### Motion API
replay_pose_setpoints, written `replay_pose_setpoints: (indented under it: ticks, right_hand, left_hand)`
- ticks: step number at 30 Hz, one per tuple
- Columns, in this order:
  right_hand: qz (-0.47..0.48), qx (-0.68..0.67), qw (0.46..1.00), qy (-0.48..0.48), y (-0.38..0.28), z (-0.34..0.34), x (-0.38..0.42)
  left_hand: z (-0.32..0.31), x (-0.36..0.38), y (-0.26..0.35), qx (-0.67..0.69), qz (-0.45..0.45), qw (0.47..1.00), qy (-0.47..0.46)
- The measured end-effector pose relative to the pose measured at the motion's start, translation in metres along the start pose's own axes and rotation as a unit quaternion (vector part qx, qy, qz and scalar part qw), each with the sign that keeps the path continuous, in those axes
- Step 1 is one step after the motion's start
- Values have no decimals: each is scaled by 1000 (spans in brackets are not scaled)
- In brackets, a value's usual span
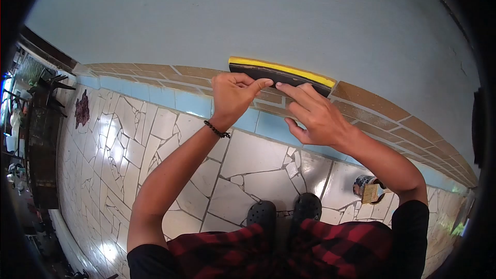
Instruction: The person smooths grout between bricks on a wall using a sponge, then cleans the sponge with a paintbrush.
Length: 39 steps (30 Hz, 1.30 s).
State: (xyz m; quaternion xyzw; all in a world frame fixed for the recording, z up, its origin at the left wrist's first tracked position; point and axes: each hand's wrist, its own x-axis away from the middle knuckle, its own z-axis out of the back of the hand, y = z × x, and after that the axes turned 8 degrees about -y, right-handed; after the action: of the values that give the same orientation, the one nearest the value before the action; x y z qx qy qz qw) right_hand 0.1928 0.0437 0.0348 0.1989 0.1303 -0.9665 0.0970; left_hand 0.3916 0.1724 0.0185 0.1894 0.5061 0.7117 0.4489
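A long black strip with a bright yellow upper edge [248,70] lies along the wall, over the top of a brown brick-pattern border [194,74]. My left hand [232,95] is closed at the strip's left half, its thumb laid along the lower side and its fingers bent against it. My right hand [315,113] rests fingertips on the right half, index finger stretched toward the left thumb. The right thumb hangs apart, below the strip. Both hands' tips nearly meet at the strip's middle. What the bent fingers cover is hidden.
Pale blue tiles [194,102] run under the border. An open can [361,186] with a wide brush [370,194] stands on the broken-tile floor [248,175], right of my dark clogs [307,206]. A dark red cloth [81,108] lies far left, near dark furniture [44,150].
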Motion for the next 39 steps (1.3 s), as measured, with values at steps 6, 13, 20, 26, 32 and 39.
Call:
replay_pose_setpoints:
  ticks: [6,13,20,26,32,39]
  right_hand:
    - [1,-8,1000,-13,1,1,-1]
    - [7,-16,1000,-5,4,1,0]
    - [2,-9,1000,-15,5,-1,3]
    - [3,-18,1000,-3,3,0,1]
    - [2,-13,1000,-12,3,3,0]
    - [2,-9,1000,-16,3,1,2]
  left_hand:
    - [0,-1,0,13,-2,1000,3]
    - [-1,-1,-3,5,-14,1000,3]
    - [0,1,-5,0,-7,1000,-8]
    - [1,1,-5,1,-7,1000,-10]
    - [1,-2,-8,-8,-11,1000,-5]
    - [0,0,-6,-21,-15,1000,0]
